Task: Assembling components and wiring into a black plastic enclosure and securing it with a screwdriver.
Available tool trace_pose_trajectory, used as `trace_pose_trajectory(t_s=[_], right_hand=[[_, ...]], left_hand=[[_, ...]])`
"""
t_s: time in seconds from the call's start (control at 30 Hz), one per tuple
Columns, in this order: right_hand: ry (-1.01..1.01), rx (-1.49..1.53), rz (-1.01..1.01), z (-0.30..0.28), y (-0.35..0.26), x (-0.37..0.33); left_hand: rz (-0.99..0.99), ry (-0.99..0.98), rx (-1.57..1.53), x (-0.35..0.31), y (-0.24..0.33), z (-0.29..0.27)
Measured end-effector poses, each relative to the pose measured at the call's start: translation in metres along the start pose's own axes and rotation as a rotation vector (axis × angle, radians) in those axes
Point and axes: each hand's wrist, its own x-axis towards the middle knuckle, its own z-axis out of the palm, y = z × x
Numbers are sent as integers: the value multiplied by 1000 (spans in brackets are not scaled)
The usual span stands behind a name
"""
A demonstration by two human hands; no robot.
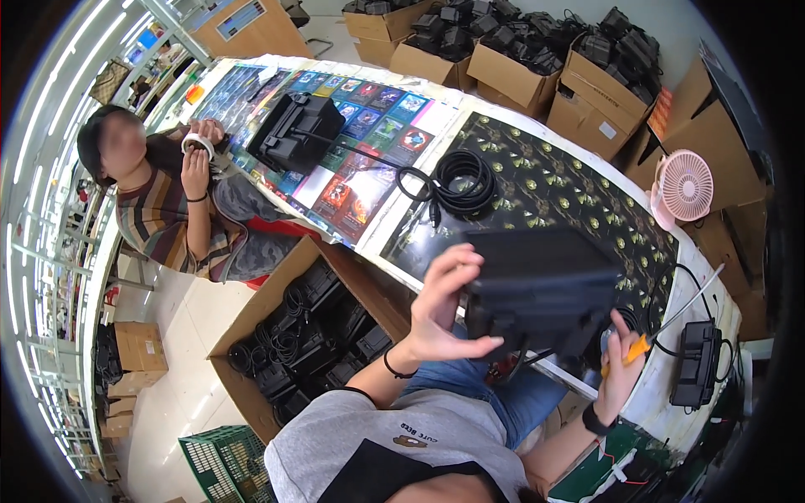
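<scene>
A black plastic box point(541, 285) with latches along its front is held up above the near edge of the table. My left hand point(440, 314) grips its left side, thumb below and fingers on the upper edge. My right hand point(625, 369) is closed around the orange-yellow handle of a screwdriver point(639, 347), its long shaft pointing up to the right. The fingers of that hand are by the box's lower right corner; whether they touch it I cannot tell. A black cable hangs under the box, partly hidden.
Another black box point(302, 134) with a coiled cable point(465, 183) lies on the table point(449, 113), and a third point(694, 365) sits at the right. A pink fan point(683, 186) stands on the far edge. Cardboard boxes point(511, 71) hold more devices. At the left, a co-worker holds a tape roll point(199, 144).
</scene>
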Motion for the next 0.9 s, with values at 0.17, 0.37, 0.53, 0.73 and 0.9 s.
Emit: trace_pose_trajectory(t_s=[0.17,0.37,0.53,0.73,0.9], right_hand=[[11,-831,-114,13,4,-36],[248,-1160,-272,40,25,-21],[112,-808,-272,81,26,24],[-129,-222,-454,169,14,78],[-609,-295,-320,209,11,87]], left_hand=[[-137,433,-68,6,-12,-20],[-7,774,216,13,-20,-67],[47,936,309,17,-27,-104],[47,1073,386,16,-18,-127],[2,1039,429,6,-6,-131]])
